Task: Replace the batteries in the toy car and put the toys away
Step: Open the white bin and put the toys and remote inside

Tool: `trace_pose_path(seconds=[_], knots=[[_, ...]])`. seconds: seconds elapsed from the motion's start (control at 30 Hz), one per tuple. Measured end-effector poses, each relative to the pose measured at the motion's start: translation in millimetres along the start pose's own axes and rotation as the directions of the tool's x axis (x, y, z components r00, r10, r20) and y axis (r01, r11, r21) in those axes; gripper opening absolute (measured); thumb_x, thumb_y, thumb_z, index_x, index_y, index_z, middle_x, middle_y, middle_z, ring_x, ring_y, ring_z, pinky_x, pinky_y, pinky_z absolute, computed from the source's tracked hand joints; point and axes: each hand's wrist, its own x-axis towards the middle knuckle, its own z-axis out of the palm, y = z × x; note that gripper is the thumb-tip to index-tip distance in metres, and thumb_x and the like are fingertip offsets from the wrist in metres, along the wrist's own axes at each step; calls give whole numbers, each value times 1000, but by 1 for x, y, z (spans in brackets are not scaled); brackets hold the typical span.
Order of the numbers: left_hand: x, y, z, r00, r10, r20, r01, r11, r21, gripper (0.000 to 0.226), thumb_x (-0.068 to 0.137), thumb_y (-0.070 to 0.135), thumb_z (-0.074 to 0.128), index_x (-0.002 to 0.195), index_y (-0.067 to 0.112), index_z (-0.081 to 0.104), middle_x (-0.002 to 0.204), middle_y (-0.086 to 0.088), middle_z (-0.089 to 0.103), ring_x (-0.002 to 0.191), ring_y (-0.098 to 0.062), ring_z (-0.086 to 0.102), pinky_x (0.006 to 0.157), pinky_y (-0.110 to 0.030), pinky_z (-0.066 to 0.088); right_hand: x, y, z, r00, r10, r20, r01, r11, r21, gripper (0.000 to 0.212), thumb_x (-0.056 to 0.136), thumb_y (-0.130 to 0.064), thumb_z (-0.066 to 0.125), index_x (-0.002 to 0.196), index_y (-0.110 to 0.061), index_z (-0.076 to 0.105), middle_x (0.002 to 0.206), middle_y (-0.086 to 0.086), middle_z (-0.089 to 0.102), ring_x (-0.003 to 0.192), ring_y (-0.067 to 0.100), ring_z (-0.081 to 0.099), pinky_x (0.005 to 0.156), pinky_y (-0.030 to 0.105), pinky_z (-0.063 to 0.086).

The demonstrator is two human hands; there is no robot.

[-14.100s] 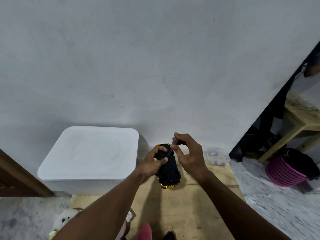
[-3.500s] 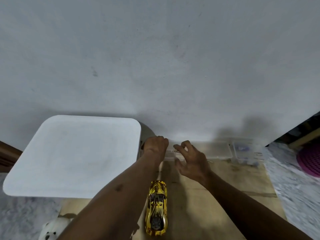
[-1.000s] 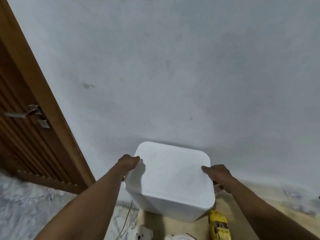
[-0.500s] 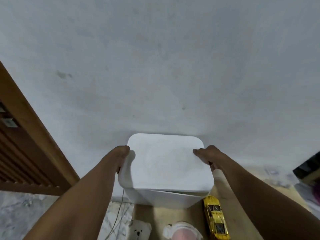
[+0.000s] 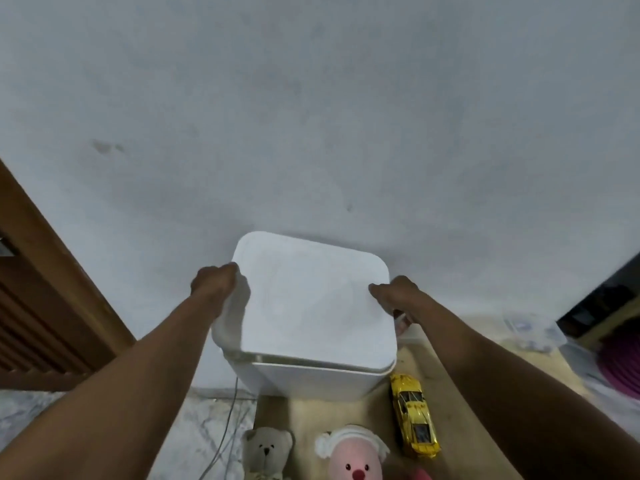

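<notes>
With the lid [image 5: 311, 299] gripped at opposite edges by the left hand [image 5: 215, 281] and right hand [image 5: 393, 293], the white bin [image 5: 311, 377] may be dragged onto the toy car [image 5: 414, 414] if the lid sticks.

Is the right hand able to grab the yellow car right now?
Probably not yet. The right hand is busy gripping the white lid together with the left hand. The yellow car lies uncovered on the floor just below it, so once free it looks reachable.
</notes>
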Motion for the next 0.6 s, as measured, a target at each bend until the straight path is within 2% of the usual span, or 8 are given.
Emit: trace_pose_path(seconds=[0.07,0.17,0.27,0.33,0.47,0.53,0.6], knots=[[-9,18,-3,996,84,-30,-83,996,37,49,85,40,63,114,0,66,117,-20,68,104,-38,66,88,-39,55,-6,3,-9,996,-52,-69,50,999,-19,49,89,-47,59,105,0,56,99,19,66,77,37,69,60,41,60],[-29,47,9,982,186,-20,-185,982,20,36,77,34,71,95,2,68,105,-18,71,89,-35,70,79,-47,61,-14,19,-40,974,-120,-191,115,993,-39,50,85,-56,56,98,-8,56,98,10,66,87,33,67,79,44,60],[-60,66,46,970,241,41,-242,970,34,38,76,30,70,97,-1,68,102,-17,70,82,-36,71,69,-48,63,-16,49,-84,949,-105,-297,94,994,-49,58,82,-63,55,101,-8,59,96,7,66,85,31,67,82,45,59],[-90,78,83,956,271,115,-279,959,53,33,78,27,68,95,-1,67,99,-16,70,79,-35,72,66,-45,63,-15,82,-121,929,-58,-364,27,996,-89,62,82,-67,51,104,-9,57,98,6,64,89,31,65,85,43,57],[-154,83,176,900,213,379,-249,967,49,18,82,13,69,85,-3,63,90,-20,69,69,-32,69,52,-37,60,-7,174,-189,896,50,-441,-109,988,-109,66,81,-68,47,107,-8,56,97,6,61,88,31,62,80,36,54],[-183,71,228,870,183,458,-251,963,93,30,83,20,71,96,-6,62,89,-18,66,71,-31,67,51,-35,59,2,227,-212,894,111,-434,-162,983,-82,74,82,-68,48,117,-5,58,106,12,63,94,33,63,82,37,53],[-210,52,285,846,140,514,-246,958,144,39,86,26,69,108,-5,60,90,-16,64,74,-30,66,49,-33,56,18,285,-230,892,182,-414,-225,973,-55,81,80,-72,48,122,-3,60,121,16,64,107,35,63,92,40,52]])
